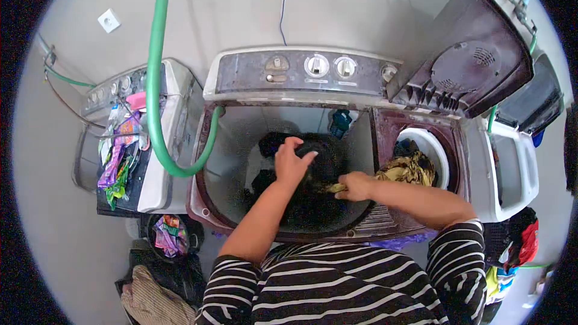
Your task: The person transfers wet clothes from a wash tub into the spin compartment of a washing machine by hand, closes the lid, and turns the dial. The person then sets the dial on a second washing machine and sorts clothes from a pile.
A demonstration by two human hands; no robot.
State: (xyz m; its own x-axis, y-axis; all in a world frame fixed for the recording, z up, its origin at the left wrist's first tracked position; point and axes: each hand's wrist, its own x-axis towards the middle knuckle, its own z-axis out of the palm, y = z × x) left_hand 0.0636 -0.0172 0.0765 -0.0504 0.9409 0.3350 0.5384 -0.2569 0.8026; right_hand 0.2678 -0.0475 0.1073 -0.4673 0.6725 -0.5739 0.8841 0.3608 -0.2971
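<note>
My left hand [291, 162] is inside the wash tub [235, 144] of the middle machine, over dark wet clothes [319, 210], its thumb and fingers apart. At the tub's right side, my right hand [356, 186] is closed on a yellow-and-black cloth [334, 188]. More yellow patterned fabric [410, 170] lies in the white spin basket [430, 142] just beyond that wrist. A dark teal cloth [341, 121] sits near the tub's back wall.
A green hose [155, 78] hangs down and curves into the tub. The open spin lid [466, 54] stands at the back right. Other machines flank both sides, one topped with plastic packets [120, 156]. Clothes lie on the floor [153, 301].
</note>
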